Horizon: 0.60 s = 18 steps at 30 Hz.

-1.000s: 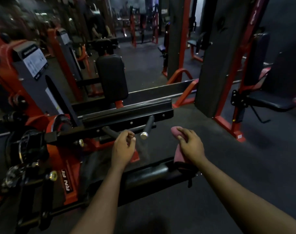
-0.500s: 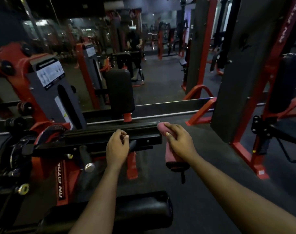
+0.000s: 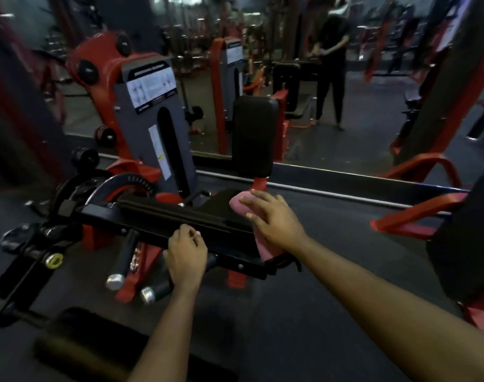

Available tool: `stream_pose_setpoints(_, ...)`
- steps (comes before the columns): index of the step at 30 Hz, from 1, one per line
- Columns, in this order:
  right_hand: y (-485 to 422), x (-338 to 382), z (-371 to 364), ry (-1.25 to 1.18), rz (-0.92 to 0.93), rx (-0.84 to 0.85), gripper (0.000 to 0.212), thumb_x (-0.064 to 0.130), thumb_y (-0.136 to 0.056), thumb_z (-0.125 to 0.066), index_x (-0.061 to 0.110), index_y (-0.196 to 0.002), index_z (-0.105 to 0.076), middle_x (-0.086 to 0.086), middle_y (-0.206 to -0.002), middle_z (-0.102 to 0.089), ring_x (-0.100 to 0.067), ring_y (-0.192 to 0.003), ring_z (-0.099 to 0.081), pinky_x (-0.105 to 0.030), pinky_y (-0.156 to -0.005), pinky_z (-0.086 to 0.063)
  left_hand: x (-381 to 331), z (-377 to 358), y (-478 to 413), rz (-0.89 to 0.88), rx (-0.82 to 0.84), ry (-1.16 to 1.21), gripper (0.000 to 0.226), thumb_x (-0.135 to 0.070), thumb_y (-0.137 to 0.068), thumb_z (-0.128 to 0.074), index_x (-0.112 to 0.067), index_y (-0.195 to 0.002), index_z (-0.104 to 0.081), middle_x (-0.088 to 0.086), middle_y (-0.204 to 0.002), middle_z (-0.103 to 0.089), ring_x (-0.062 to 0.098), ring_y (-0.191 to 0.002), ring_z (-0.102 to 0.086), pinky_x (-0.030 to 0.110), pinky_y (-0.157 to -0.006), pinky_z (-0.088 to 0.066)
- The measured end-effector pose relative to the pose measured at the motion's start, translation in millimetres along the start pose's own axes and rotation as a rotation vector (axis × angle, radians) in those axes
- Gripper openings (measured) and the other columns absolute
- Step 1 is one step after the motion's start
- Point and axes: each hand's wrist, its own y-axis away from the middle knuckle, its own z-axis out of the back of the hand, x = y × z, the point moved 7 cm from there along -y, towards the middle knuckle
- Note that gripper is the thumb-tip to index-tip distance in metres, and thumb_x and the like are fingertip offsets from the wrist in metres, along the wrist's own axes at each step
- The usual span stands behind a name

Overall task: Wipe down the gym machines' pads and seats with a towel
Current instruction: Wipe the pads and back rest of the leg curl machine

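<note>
A long black pad [image 3: 174, 216] lies across the red and black machine in front of me. My right hand [image 3: 274, 219] holds a pink towel [image 3: 239, 206] against the pad's right end, fingers laid over the cloth, and the rest of the towel hangs below my palm. Fingers curled, my left hand [image 3: 185, 252] sits at the pad's front edge with nothing visible in it. Behind the long pad stands an upright black back pad [image 3: 253, 133]. A black roller pad [image 3: 92, 343] shows blurred at the bottom left.
Two chrome-tipped handles [image 3: 122, 260] stick out under the pad beside my left hand. A grey weight-stack cover [image 3: 152, 111] rises at the left. A red frame [image 3: 417, 216] and another black pad [image 3: 464, 244] stand at the right. A person [image 3: 332, 64] appears in the mirror behind.
My view has risen and moved closer to the machine. My right hand has carried the towel from the air onto the long pad's right end. The left fist now sits at the pad's edge.
</note>
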Motion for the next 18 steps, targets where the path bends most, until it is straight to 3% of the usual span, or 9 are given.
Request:
stream_pose_setpoints(3, -12, -9, -34, 0.141, 0.117, 0.338, 0.051, 0.054, -0.101, -0.049, 0.053, -0.150, -0.038, 0.008, -0.169, -0.018, -0.032, -0.137, -0.036, -0.051, -0.110, -0.039, 5, -8, 18, 0.155, -0.036, -0.219, 0.012, -0.023, -0.094, -0.057, -0.013, -0.096, -0.063, 0.011, -0.099, -0.066, 0.035, -0.103, -0.058, 0.051, -0.092, -0.040)
stream_pose_setpoints(5, -8, -17, -46, 0.181, 0.210, 0.473, 0.061, 0.061, -0.097, -0.050, 0.057, -0.153, -0.026, 0.009, -0.171, -0.005, -0.035, -0.145, -0.025, -0.058, -0.109, -0.039, 11, -19, 33, 0.277, -0.011, -0.347, 0.024, -0.030, -0.098, -0.052, -0.013, -0.108, -0.065, 0.013, -0.111, -0.067, 0.034, -0.113, -0.054, 0.053, -0.103, -0.030)
stream_pose_setpoints(9, 3, -24, -44, 0.212, 0.377, 0.544, 0.071, 0.054, -0.094, -0.059, 0.054, -0.155, -0.023, 0.010, -0.170, 0.008, -0.040, -0.150, -0.010, -0.058, -0.106, -0.045, 13, -34, 63, 0.308, 0.104, -0.618, 0.040, -0.039, -0.103, -0.042, -0.013, -0.122, -0.065, 0.012, -0.126, -0.065, 0.032, -0.125, -0.050, 0.055, -0.119, -0.010)
stream_pose_setpoints(12, 8, -29, -42, 0.204, 0.440, 0.573, 0.072, 0.042, -0.094, -0.060, 0.053, -0.155, -0.023, 0.010, -0.170, 0.010, -0.040, -0.151, -0.008, -0.057, -0.104, -0.047, 11, -32, 66, 0.329, 0.238, -0.628, 0.044, -0.043, -0.106, -0.034, -0.016, -0.131, -0.058, 0.007, -0.137, -0.056, 0.026, -0.136, -0.041, 0.056, -0.121, -0.003)
stream_pose_setpoints(15, 1, -40, -39, 0.147, 0.428, 0.600, 0.071, 0.038, -0.094, -0.056, 0.053, -0.155, -0.022, 0.008, -0.170, 0.007, -0.040, -0.149, -0.015, -0.057, -0.104, -0.046, 6, -34, 59, 0.452, 0.350, -0.641, 0.051, -0.050, -0.106, -0.025, -0.017, -0.133, -0.054, 0.007, -0.145, -0.049, 0.025, -0.141, -0.035, 0.058, -0.121, -0.001)
stream_pose_setpoints(18, -12, -47, -41, 0.076, 0.382, 0.610, 0.069, 0.039, -0.095, -0.054, 0.053, -0.154, -0.023, 0.004, -0.170, 0.000, -0.038, -0.141, -0.030, -0.054, -0.100, -0.047, -2, -42, 59, 0.523, 0.314, -0.666, 0.053, -0.050, -0.106, -0.023, -0.016, -0.133, -0.053, 0.011, -0.146, -0.047, 0.030, -0.142, -0.032, 0.059, -0.120, 0.003)
